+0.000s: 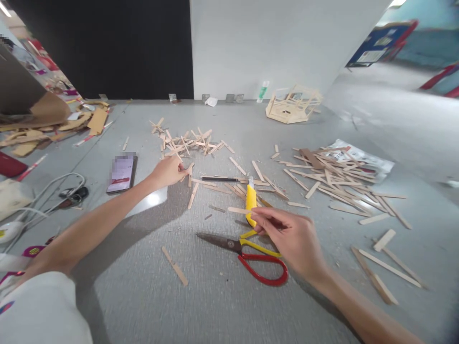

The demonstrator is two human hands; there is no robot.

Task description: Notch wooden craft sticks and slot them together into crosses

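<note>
My right hand pinches a pale wooden craft stick, which points left above the tabletop. Under and beside that hand lie a yellow utility knife and a pair of scissors with one red and one yellow handle. Farther off, my left hand has its fingertips closed on a short craft stick piece beside the stick pile. A dark pencil-like rod rests between the two hands. Nearer to me, one notched craft stick lies alone.
Loose sticks are heaped at right, partly over a plastic packet. A stick-built frame and a glue tube stand by the back panel. Left are a phone, cables and cardboard scraps.
</note>
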